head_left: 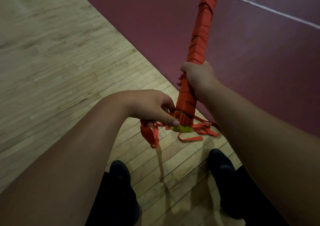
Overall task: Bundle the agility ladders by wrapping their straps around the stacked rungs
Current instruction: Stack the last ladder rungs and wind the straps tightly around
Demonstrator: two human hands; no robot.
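While we hold the bundle (199, 40) up over the wood floor (69, 70) — nearly wrapped.
Right hand (199, 78) fists its middle, left hand (152, 106) pinches loose strap (150, 135) at the yellow-tipped near end — tails dangling.

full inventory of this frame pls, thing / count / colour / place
Strap-wrapped bundle of stacked ladder rungs: 1, orange with yellow-green rung ends, held slanting at centre-right.
Loose webbing straps: several loops, orange, hanging from the bundle's near end.
Wooden plank floor: 1, pale, left and below.
Sports mat floor: 1, maroon with white line, upper right.
Shoes: 2, black, bottom.
Left hand: 1, at near end, gripping strap.
Right hand: 1, gripping mid-bundle.
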